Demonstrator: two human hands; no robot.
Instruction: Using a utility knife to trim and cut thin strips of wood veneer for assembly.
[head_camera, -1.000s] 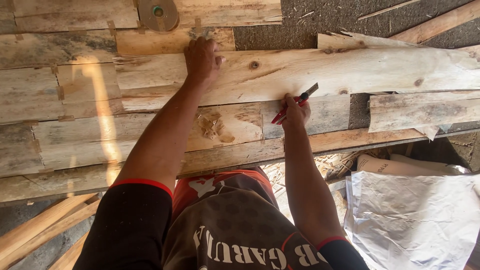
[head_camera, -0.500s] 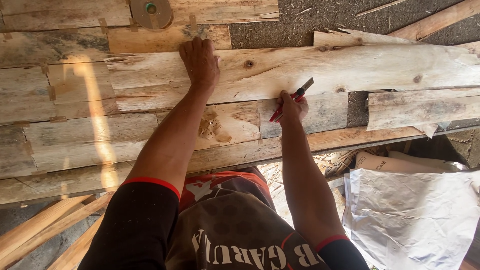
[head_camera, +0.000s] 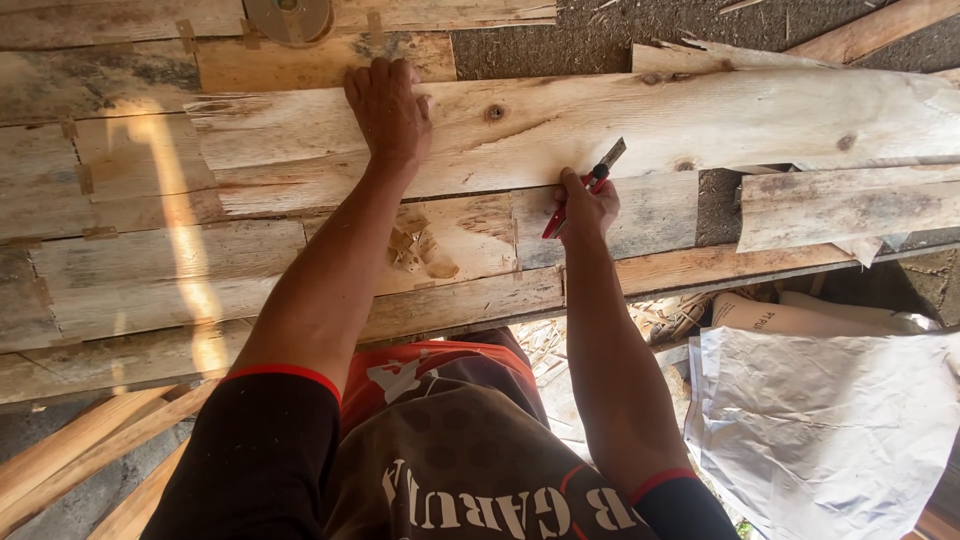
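Observation:
My left hand (head_camera: 388, 110) lies flat, fingers spread, on a long pale wooden board (head_camera: 700, 120) that runs across the bench. My right hand (head_camera: 588, 205) grips a red-handled utility knife (head_camera: 585, 187), its dark blade tip resting on the lower edge of that same board near a small knot. The board overlaps older grey planks (head_camera: 130, 270) beneath it.
A round metal disc (head_camera: 288, 14) sits at the top edge on the planks. Crumpled white paper sheets (head_camera: 830, 430) lie at the lower right. Loose wooden slats (head_camera: 80, 460) lean at the lower left. Wood shavings (head_camera: 420, 250) rest on a plank between my arms.
My right hand with the knife has shifted slightly right and up along the board's lower edge. My left hand stays pressed on the board.

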